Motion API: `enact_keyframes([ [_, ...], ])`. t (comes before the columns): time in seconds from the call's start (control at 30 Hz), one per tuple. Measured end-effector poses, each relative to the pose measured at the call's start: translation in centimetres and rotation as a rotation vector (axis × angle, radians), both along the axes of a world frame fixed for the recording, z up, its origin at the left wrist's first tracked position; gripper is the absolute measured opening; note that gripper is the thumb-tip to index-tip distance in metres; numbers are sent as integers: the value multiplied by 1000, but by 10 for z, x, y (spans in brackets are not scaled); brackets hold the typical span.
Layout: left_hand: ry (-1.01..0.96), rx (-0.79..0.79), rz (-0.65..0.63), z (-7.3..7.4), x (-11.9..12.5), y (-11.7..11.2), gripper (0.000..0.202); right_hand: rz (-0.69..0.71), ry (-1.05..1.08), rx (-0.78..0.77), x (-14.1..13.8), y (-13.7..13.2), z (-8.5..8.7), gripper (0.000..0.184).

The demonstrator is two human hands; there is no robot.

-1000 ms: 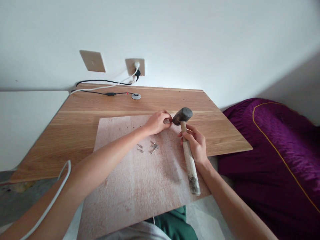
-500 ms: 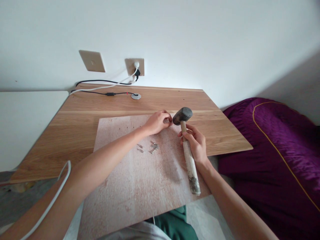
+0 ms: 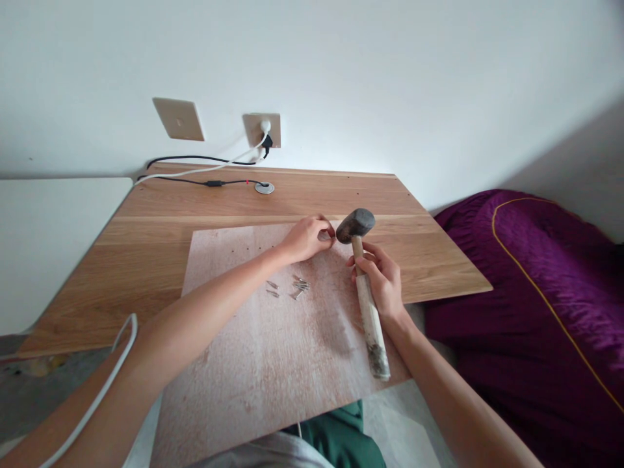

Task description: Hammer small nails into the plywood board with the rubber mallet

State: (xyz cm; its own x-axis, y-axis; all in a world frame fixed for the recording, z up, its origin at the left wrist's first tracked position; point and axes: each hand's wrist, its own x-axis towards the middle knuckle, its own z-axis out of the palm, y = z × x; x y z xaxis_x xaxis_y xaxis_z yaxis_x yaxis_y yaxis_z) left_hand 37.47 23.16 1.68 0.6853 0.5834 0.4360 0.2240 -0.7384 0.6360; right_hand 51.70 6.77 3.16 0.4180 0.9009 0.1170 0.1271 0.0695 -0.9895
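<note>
My right hand (image 3: 380, 281) is wrapped round the pale wooden handle of a mallet (image 3: 363, 286), whose dark head rests near the far edge of a reddish plywood board (image 3: 273, 351). My left hand (image 3: 308, 237) is closed in a pinch just left of the mallet head, over the board; what it pinches is too small to make out. Several loose metal nails (image 3: 292, 288) lie on the board below my left hand.
The board lies on a wooden desk (image 3: 146, 260) against a white wall. Black and white cables (image 3: 195, 170) run from a wall socket (image 3: 263, 130) along the desk's back edge. A purple bed cover (image 3: 536, 312) is at the right. A white cable (image 3: 104, 383) crosses my left arm.
</note>
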Motion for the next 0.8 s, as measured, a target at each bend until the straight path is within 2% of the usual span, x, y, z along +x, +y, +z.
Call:
enact_keyframes([
  [0.17,0,-36,12,2,-2,-2,6,-9,1,-1,-1,0,1,39],
  [0.8,-4,-18,-9,3,-2,-1,5,-5,-27,-3,0,-1,-1,39],
])
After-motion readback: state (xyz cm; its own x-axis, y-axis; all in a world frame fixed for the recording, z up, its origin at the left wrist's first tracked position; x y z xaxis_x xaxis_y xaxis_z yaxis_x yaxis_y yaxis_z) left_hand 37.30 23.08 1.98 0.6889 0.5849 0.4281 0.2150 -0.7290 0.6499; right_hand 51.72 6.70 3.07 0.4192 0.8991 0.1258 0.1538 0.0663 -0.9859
